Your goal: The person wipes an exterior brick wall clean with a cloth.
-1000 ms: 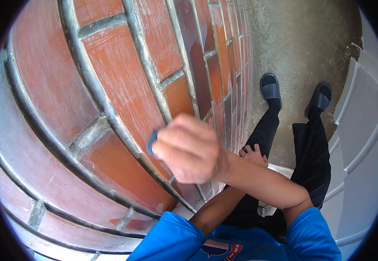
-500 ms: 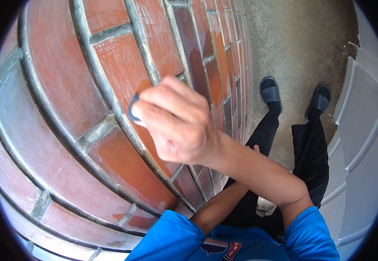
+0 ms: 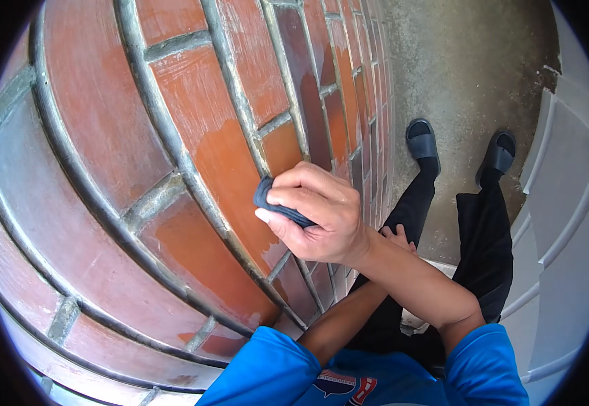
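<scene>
Toward the wearer, away from the orange brick [image 3: 210,159], the right hand [image 3: 321,216] has moved since half a second ago, uncovering the brick's darker, wet-looking patch [image 3: 230,186]. Its fingers and thumb are curled around a dark cloth [image 3: 263,193] in front of that brick's near edge; contact cannot be told. Bunching probably keeps the folds firm in the grip. Farther from the brick, the left hand [image 3: 397,238], loosely open with nothing visible in it, apparently rests on the trouser leg [image 3: 415,203] for support.
</scene>
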`<state>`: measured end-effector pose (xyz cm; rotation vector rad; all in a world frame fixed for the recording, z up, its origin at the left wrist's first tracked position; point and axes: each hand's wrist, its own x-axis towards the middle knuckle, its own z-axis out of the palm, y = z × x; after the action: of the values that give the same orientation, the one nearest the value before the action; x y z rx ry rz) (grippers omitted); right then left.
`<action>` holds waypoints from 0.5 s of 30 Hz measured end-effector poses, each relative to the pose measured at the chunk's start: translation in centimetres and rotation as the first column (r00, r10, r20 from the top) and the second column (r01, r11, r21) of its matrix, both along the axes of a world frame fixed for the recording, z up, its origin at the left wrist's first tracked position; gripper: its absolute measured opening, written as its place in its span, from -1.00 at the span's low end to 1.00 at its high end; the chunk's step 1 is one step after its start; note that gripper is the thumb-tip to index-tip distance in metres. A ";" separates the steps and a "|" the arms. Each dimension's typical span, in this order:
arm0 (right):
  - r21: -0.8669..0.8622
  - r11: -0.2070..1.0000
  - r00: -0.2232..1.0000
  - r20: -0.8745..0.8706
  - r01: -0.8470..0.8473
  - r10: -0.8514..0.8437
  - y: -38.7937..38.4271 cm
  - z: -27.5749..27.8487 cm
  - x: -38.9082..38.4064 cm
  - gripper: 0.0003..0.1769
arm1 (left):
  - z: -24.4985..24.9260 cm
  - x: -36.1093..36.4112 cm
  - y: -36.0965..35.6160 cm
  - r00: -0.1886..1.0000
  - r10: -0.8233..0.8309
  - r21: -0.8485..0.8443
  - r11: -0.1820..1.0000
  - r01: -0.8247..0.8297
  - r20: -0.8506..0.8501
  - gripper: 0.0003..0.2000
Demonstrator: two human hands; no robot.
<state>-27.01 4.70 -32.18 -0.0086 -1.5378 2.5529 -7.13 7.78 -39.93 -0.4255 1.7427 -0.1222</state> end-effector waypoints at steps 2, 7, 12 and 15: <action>-0.010 0.999 0.999 -0.010 -0.036 0.036 0.1 -0.4 0.6 -0.81 | 0.0 -0.2 -0.1 1.000 0.017 0.005 1.000 -0.017 0.006 -0.50; -0.007 0.999 0.992 0.115 -0.045 0.046 -0.1 0.2 0.5 -0.80 | 0.2 -0.6 0.1 0.999 0.031 0.000 1.000 -0.031 0.023 -0.49; 0.034 0.998 0.990 0.134 -0.053 0.048 0.0 0.7 0.5 -0.80 | 0.0 -0.3 -0.1 0.999 0.015 -0.001 1.000 -0.015 0.029 -0.49; 0.010 0.999 0.978 0.207 -0.034 0.031 -0.4 0.9 0.3 -0.79 | 0.1 0.2 0.0 1.000 0.002 -0.011 1.000 -0.002 0.021 -0.49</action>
<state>-26.69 4.26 -31.26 -0.2578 -1.6382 2.6379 -6.97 7.79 -39.88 -0.4328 1.7218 -0.1350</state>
